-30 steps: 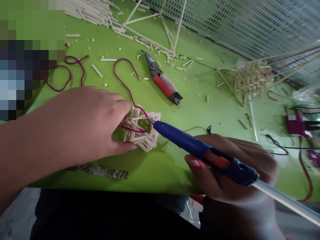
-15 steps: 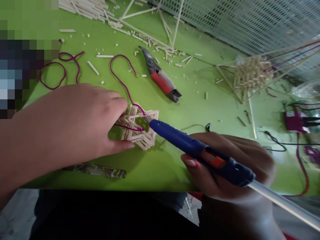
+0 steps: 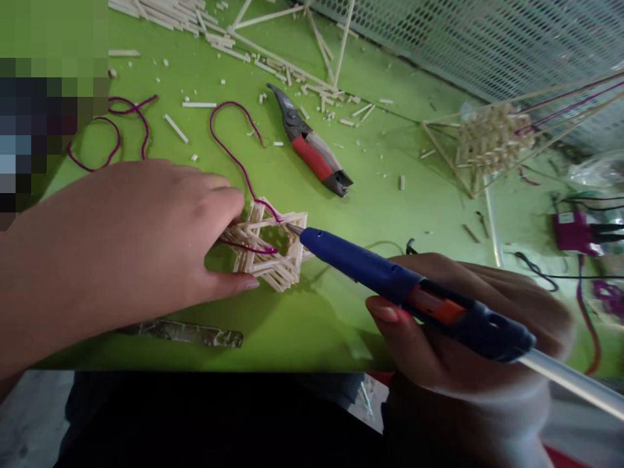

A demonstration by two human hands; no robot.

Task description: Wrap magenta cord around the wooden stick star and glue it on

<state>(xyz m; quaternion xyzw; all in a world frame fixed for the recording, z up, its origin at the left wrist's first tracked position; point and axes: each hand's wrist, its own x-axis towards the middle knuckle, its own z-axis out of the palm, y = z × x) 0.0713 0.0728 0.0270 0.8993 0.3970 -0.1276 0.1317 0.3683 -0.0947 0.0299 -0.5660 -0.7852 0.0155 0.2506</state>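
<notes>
My left hand (image 3: 160, 240) grips the left side of a star-shaped lattice of thin wooden sticks (image 3: 275, 268), its thumb along the near edge. A purple cord (image 3: 233, 156) runs over the green table to the lattice's top, and another stretch of cord crosses its left part. My right hand (image 3: 468, 318) is closed around a blue glue gun (image 3: 361, 260) with a clear glue stick in its rear. The gun's metal tip is beside the upper cord end, over the lattice; whether they touch is unclear.
Red-handled cutters (image 3: 314, 156) lie beyond the lattice. Loose sticks (image 3: 170, 14) and offcuts are scattered at the back. A stick structure with strings (image 3: 492, 143) stands at the right, near a purple plug adapter (image 3: 575, 231). A flat strip (image 3: 195, 333) lies along the near edge.
My right hand and the glue gun have moved right, drawing the tip slightly back from the upper cord end. My left hand still holds the lattice.
</notes>
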